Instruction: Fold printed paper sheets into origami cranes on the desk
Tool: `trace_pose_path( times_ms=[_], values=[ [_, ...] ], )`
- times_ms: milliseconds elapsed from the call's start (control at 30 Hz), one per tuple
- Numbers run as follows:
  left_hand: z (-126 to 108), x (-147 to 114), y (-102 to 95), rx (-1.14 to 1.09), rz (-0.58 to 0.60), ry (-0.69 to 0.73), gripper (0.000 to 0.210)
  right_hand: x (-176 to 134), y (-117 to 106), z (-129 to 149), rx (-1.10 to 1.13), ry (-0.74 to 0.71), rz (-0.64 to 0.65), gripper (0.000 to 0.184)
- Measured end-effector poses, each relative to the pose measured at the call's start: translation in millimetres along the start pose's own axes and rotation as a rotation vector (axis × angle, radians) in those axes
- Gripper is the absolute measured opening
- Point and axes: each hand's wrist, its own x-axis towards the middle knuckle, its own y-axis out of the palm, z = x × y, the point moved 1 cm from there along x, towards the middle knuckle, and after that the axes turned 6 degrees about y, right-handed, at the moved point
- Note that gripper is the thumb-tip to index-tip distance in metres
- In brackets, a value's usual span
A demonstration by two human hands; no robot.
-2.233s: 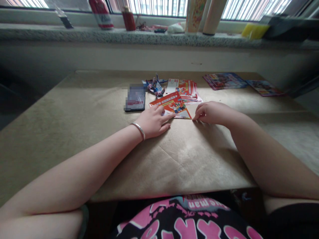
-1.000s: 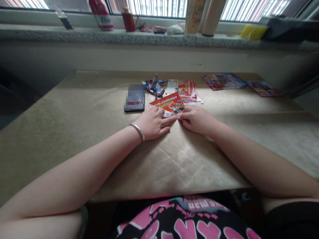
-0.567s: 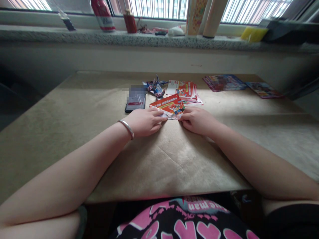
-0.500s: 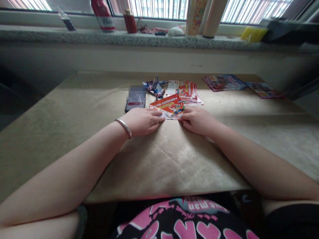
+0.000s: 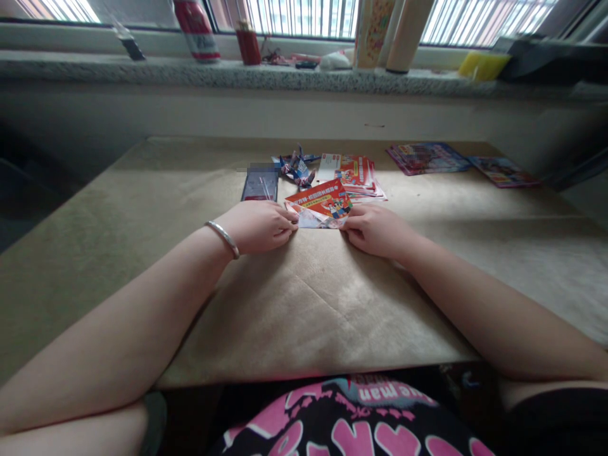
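A red printed leaflet (image 5: 319, 200) lies on the table between my hands, its near edge folded up to show a pale strip. My left hand (image 5: 259, 227), with a silver bangle on its wrist, pinches the left end of that fold. At the right end, the fingers of my right hand (image 5: 373, 229) are closed on the leaflet's corner. Just beyond my left hand lies a phone (image 5: 259, 184), partly covered by the hand. Folded blue paper pieces (image 5: 297, 170) sit behind the leaflet, beside a stack of red leaflets (image 5: 356, 174).
Blue-and-purple printed sheets (image 5: 427, 157) lie at the table's (image 5: 304, 304) far right, with another bundle (image 5: 504, 171) beside them. On the stone windowsill (image 5: 294, 77) stand a red can (image 5: 196, 31), a red bottle (image 5: 248, 44), tall containers and a yellow block (image 5: 484, 65).
My left hand has slid left along the fold to the leaflet's left corner, uncovering more of the pale strip. The right hand and the leaflet stay in place.
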Motion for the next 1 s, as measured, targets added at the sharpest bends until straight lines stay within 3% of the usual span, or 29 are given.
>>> trace_pose_path(
  times_ms=[267, 500, 633, 1000],
  values=[
    [-14.5, 8.5, 9.0, 0.045, -0.055, 0.076, 0.030, -4.6, -7.9, -6.1, -0.125, 0.047, 0.000, 0.026],
    [-24.3, 16.4, 19.9, 0.124, -0.035, 0.088, 0.036, -0.4, 4.8, 2.6, 0.035, -0.109, -0.065, 0.031],
    [-25.5, 19.7, 22.8, 0.157, -0.047, 0.072, 0.037, 5.3, 11.2, 6.2, 0.013, -0.139, -0.104, 0.031],
    [-19.4, 17.0, 16.3, 0.100, -0.027, 0.122, 0.035, 3.9, -0.1, -0.8, 0.028, -0.085, -0.019, 0.033]
  ],
)
